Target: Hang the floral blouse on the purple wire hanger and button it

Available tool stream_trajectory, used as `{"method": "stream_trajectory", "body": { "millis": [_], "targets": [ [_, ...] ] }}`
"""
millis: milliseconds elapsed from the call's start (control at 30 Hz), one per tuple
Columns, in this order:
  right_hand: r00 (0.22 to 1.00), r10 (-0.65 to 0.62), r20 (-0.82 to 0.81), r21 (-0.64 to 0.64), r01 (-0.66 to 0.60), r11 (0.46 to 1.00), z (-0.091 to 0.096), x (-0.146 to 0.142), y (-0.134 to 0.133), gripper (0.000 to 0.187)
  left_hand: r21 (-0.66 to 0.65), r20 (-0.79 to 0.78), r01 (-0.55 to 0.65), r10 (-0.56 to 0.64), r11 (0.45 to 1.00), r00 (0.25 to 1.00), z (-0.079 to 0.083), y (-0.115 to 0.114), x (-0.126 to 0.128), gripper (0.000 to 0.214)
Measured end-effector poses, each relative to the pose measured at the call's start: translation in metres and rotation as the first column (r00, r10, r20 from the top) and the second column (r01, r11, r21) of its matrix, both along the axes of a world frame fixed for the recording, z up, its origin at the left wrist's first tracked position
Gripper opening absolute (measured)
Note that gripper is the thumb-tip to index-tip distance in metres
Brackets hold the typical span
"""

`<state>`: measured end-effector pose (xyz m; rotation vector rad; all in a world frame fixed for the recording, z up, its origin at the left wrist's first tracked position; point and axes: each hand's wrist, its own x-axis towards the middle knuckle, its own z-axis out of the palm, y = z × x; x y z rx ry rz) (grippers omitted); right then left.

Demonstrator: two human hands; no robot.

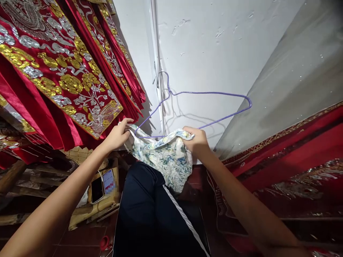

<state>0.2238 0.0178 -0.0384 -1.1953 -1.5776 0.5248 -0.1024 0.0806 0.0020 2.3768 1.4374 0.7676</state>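
Observation:
A floral green-and-white garment hangs between my two hands in front of a white wall. My left hand pinches its left edge, fingers closed on the cloth. My right hand grips its right edge in a fist. A purple wire hanger hangs by its hook from a white vertical pipe, and its lower wire runs just above the garment's top edge, partly inside the cloth at the left. Below the garment is my leg in dark trousers with a white stripe.
Red robes with gold and silver embroidery hang close at the left. More red embroidered cloth lies at the right. Two phones rest on a wooden stool at lower left, and a grey surface slopes at upper right.

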Motion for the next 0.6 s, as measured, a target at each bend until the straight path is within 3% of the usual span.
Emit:
{"method": "stream_trajectory", "body": {
  "millis": [133,267,300,367,433,500,533,600],
  "targets": [
    [0.986,0.13,-0.105,-0.066,-0.137,0.988,-0.007,-0.022,-0.004,0.015,0.11,0.024,0.147,-0.151,0.983,0.988,0.02,-0.01,0.029,0.051],
    [0.974,0.183,-0.131,-0.102,-0.197,0.975,-0.002,-0.027,-0.004,0.009,0.196,-0.026,0.094,-0.091,0.976,0.996,0.022,-0.002,0.041,0.042],
    [0.978,0.177,-0.111,-0.113,-0.189,0.975,0.001,-0.022,-0.003,0.015,0.209,-0.044,0.084,-0.076,0.974,0.996,0.02,0.002,0.04,0.039],
    [0.993,0.1,-0.067,-0.098,-0.106,0.99,0.009,-0.005,0.0,0.039,0.234,-0.09,0.082,-0.063,0.969,0.994,0.016,0.008,0.036,0.036],
    [0.995,-0.087,-0.05,-0.016,0.087,0.996,0.019,0.018,0.005,0.068,0.274,-0.131,0.088,-0.053,0.958,0.99,0.014,0.011,0.03,0.035],
    [0.958,-0.283,-0.035,0.081,0.285,0.955,0.031,0.043,0.011,0.086,0.323,-0.178,0.099,-0.042,0.941,0.983,0.016,0.012,0.025,0.033],
    [0.94,-0.341,0.0,0.103,0.339,0.935,0.038,0.055,0.014,0.087,0.347,-0.207,0.112,-0.041,0.931,0.978,0.018,0.012,0.023,0.031],
    [0.926,-0.35,0.139,0.068,0.344,0.937,0.051,0.074,0.02,0.068,0.385,-0.266,0.137,-0.033,0.913,0.963,0.022,0.01,0.02,0.03]
  ]
}}
